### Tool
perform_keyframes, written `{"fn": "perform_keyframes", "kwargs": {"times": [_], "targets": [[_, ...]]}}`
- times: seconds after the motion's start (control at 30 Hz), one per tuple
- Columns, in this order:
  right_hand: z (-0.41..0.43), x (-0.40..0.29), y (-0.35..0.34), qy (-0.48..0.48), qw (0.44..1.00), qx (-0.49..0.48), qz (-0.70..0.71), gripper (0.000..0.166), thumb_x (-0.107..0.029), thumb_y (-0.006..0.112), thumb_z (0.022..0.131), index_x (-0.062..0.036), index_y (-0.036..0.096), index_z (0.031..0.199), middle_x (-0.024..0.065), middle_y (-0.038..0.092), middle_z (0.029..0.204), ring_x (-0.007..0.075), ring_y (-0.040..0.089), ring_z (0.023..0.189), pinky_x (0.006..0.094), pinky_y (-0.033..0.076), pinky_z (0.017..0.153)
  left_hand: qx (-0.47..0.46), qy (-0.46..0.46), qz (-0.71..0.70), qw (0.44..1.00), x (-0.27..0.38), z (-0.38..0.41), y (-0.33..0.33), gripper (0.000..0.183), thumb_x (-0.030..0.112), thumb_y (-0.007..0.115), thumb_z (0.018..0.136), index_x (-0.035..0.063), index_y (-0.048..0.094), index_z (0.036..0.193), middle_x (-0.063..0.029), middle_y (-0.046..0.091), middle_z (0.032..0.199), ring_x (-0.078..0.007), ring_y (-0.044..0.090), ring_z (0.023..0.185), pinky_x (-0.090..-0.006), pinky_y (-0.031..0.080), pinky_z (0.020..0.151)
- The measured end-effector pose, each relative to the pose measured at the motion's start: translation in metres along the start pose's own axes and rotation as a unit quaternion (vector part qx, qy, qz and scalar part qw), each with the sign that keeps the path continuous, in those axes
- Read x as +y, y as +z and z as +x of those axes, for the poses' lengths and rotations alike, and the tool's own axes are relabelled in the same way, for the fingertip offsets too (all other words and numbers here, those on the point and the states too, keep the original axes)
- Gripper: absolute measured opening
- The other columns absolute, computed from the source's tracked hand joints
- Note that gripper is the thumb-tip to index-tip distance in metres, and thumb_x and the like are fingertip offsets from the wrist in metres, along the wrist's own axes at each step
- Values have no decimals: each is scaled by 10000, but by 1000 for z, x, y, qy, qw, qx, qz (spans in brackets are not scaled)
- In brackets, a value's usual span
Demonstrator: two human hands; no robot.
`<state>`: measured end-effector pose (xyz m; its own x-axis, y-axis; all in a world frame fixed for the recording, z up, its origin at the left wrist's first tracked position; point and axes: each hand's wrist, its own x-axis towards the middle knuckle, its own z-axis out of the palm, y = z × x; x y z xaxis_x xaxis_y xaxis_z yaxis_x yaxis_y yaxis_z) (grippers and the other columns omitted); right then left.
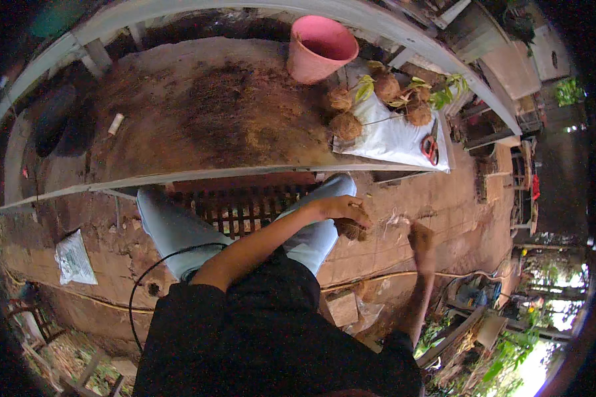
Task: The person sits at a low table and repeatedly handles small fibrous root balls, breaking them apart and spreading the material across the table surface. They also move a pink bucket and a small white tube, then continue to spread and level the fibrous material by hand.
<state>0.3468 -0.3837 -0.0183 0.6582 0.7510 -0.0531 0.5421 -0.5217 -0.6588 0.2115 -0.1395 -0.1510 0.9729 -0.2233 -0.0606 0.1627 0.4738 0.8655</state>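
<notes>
In the head view my left hand [345,210] is closed around a round, fibrous brown ball [351,229], beside my right knee. My right hand [420,239], blurred, is out to the right with its fingers drawn together; pale strands [396,218] show between the two hands. Whether it grips anything cannot be told. On the table, a white sack [382,139] lies flat at the right end. Several fibre-wrapped balls [346,126] with leafy shoots [364,88] sit on and beside it. Red-handled scissors [429,149] rest near the sack's right edge.
A pink bucket [323,49] stands at the back of the soil-stained table [218,109]. A small whitish cylinder [115,124] lies at its left. On the ground are a printed bag [77,260], a yellowish hose [377,279] and a block [342,308]. A black cable [135,297] loops beside me.
</notes>
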Motion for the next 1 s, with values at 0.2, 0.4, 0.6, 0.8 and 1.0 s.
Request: {"fn": "perform_keyframes", "kwargs": {"times": [0.2, 0.4, 0.6, 0.8, 1.0], "targets": [[-14, -61, -29, 113, 819, 153, 541, 278, -156, 619, 945, -141, 449, 725, -53, 348, 579, 38, 299, 450, 241, 200, 370, 59, -1, 6, 998, -13, -23, 2, 522, 344, 824, 759, 51, 621, 1141, -47, 646, 1024, -141, 643, 899, -295, 558, 724], [-35, -5, -112, 0, 775, 301, 556, 171, 12, 560, 927, -117, 478, 852, -59, 308, 585, 53, 238, 444, 224, 237, 392, 63, 67, -224, 970, -53, -23, -22, 522, 255, 803, 791, 61, 577, 1219, -59, 635, 989, -167, 643, 889, -325, 590, 671], [-42, 10, -156, -88, 817, 347, 453, 99, -16, 471, 992, 19, 533, 1061, -33, 302, 632, 62, 281, 511, 232, 245, 464, 170, 51, 116, 977, -26, -14, 0, 573, 173, 849, 735, 75, 505, 1182, -109, 631, 1006, -165, 642, 791, -317, 574, 569], [-56, 9, -178, -22, 806, 410, 426, 169, 7, 475, 970, -1, 525, 1131, 42, 525, 859, 97, 478, 660, 203, 404, 562, 142, 119, -221, 958, -77, 13, -1, 791, 205, 895, 702, 130, 322, 1243, -125, 570, 1081, -216, 639, 842, -354, 581, 586], [-48, 50, -159, -8, 879, 431, 205, 225, -237, 533, 975, -24, 603, 988, 39, 497, 738, 131, 472, 627, 257, 395, 582, 251, 115, -188, 943, -47, 26, 34, 698, 71, 831, 746, 158, 329, 1223, -96, 584, 1101, -220, 650, 892, -375, 592, 665]]}}
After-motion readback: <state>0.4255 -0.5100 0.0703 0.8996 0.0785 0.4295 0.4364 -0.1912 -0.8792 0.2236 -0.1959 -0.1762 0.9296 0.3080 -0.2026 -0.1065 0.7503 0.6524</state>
